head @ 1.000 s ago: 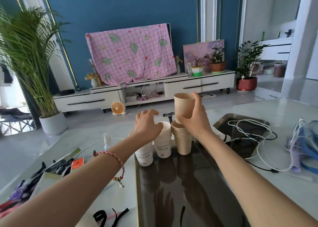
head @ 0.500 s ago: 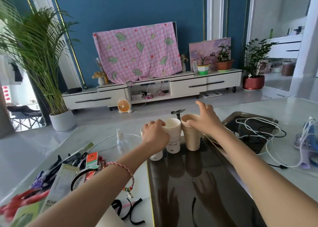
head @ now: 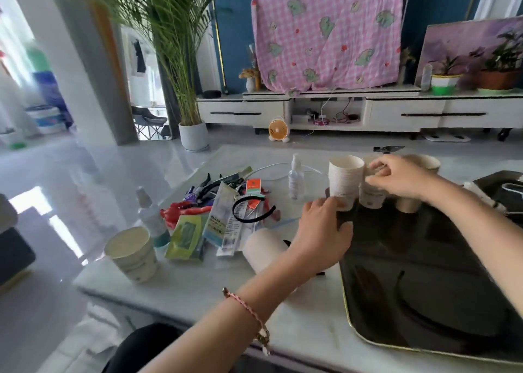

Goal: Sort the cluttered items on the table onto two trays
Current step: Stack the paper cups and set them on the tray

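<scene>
1. The tall stack of white paper cups (head: 346, 180) stands at the far left corner of the dark glossy tray with a thin gold rim (head: 344, 287). Just beside it on the right stand a shorter stack of white printed cups (head: 372, 197) and then some brown paper cups (head: 424, 161).
2. The left hand (head: 322, 231) is at the foot of the tall stack. Its fingers are a little bent and their tips touch the stack's base, but the blur hides whether they grip it.
3. The right hand (head: 396, 177) is over the shorter stack, and its thumb and fingers curl round the top of this stack.
4. I judge the sorting is at an early stage. Only cups are gathered on the dark tray, and most of its surface is bare. A dark curved line shows there, either a headband or a reflection; I cannot tell which.
5. The grey metal tray (head: 492, 174) at the far right holds white cables (head: 509, 187).
6. Much is left on the white marble table (head: 198, 293):
   - a black plastic headband (head: 252, 211)
   - flat packets (head: 186, 236)
   - a clear spray bottle (head: 295, 180)
   - a single white paper cup (head: 131, 253)
   - a white roll (head: 263, 248) lying on its side
</scene>
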A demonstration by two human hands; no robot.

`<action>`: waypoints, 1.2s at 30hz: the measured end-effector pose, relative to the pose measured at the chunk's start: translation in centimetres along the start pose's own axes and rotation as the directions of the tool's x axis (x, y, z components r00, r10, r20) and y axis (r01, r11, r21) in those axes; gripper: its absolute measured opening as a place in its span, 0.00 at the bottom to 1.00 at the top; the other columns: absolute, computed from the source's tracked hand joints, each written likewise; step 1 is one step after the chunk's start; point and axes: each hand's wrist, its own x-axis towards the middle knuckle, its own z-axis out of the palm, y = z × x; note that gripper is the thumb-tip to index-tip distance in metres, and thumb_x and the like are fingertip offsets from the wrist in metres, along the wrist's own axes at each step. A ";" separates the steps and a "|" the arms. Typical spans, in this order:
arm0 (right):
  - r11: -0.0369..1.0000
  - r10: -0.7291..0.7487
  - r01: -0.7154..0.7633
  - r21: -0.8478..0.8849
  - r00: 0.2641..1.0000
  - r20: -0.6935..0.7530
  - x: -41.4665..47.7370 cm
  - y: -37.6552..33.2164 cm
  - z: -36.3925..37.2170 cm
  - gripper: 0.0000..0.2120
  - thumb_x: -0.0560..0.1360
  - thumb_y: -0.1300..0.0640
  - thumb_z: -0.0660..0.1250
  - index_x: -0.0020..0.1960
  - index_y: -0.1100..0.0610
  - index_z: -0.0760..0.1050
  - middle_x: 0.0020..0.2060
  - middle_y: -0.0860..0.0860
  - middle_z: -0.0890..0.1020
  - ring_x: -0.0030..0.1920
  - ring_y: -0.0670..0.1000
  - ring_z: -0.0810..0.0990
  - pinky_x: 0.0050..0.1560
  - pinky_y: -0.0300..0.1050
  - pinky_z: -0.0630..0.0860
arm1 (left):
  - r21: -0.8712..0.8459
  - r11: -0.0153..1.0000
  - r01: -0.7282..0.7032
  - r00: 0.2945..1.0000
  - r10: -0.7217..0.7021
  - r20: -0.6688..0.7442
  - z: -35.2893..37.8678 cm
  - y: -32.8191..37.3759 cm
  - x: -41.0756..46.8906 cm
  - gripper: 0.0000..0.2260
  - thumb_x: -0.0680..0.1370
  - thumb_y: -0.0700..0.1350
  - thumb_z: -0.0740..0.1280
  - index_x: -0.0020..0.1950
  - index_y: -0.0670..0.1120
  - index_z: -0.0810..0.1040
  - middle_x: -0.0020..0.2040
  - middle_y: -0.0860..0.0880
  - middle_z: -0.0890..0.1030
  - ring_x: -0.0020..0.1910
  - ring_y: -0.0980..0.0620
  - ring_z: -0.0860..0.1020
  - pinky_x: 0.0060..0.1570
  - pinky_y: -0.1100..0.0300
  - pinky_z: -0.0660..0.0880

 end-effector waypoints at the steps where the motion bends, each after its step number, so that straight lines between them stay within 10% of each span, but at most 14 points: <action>1: 1.000 -0.011 0.011 -0.001 0.999 0.050 -0.1 -0.5 0.4 0.16 0.76 0.55 0.66 0.62 0.57 0.71 0.55 0.55 0.78 0.52 0.53 0.77 0.54 0.49 0.74 | -0.002 1.000 0.003 1.000 -0.003 -0.013 -0.2 -0.6 -0.8 0.17 0.79 0.44 0.60 0.68 0.47 0.68 0.68 0.47 0.69 0.68 0.48 0.61 0.66 0.58 0.60; 7: 0.987 -0.147 0.158 -0.021 0.955 0.256 -2.4 -5.0 4.9 0.16 0.76 0.55 0.65 0.62 0.59 0.72 0.46 0.53 0.78 0.45 0.51 0.79 0.47 0.44 0.74 | 0.034 0.999 0.009 0.982 -0.002 -0.189 -3.3 -5.8 -5.5 0.15 0.78 0.41 0.62 0.65 0.47 0.72 0.68 0.50 0.70 0.69 0.51 0.64 0.66 0.61 0.60; 15: 0.941 -0.275 0.334 -0.062 0.855 0.441 -6.2 -10.2 11.0 0.41 0.72 0.39 0.66 0.76 0.50 0.48 0.72 0.55 0.64 0.70 0.54 0.66 0.66 0.42 0.63 | 0.092 0.988 0.126 0.920 -0.082 -0.384 -7.2 -11.0 -9.3 0.14 0.76 0.36 0.64 0.62 0.45 0.74 0.62 0.49 0.74 0.62 0.51 0.69 0.54 0.68 0.60; 24: 0.877 -0.308 0.430 -0.215 0.846 0.435 -7.1 -11.6 13.0 0.41 0.76 0.41 0.61 0.76 0.50 0.39 0.75 0.57 0.55 0.74 0.55 0.57 0.71 0.48 0.59 | 0.510 0.780 0.362 0.851 -0.052 -0.523 -13.0 -17.7 -13.0 0.27 0.66 0.32 0.73 0.63 0.34 0.71 0.58 0.33 0.76 0.59 0.32 0.73 0.62 0.39 0.66; 28: 0.878 -0.345 0.447 -0.170 0.838 0.422 -7.0 -11.7 13.0 0.37 0.77 0.44 0.61 0.77 0.52 0.45 0.74 0.56 0.58 0.74 0.54 0.58 0.71 0.46 0.59 | 0.546 0.709 0.446 0.859 -0.169 -0.483 -13.9 -18.5 -13.8 0.14 0.67 0.27 0.69 0.52 0.36 0.79 0.42 0.37 0.82 0.48 0.36 0.80 0.66 0.36 0.62; 36: 0.795 -0.585 0.603 0.065 0.736 0.339 -8.6 -13.0 10.4 0.36 0.74 0.51 0.68 0.75 0.43 0.52 0.72 0.49 0.57 0.66 0.50 0.68 0.61 0.35 0.63 | 0.400 0.916 -0.006 0.903 0.177 -0.392 -11.1 -11.1 -11.7 0.04 0.68 0.36 0.68 0.41 0.43 0.80 0.39 0.48 0.83 0.40 0.46 0.80 0.49 0.48 0.74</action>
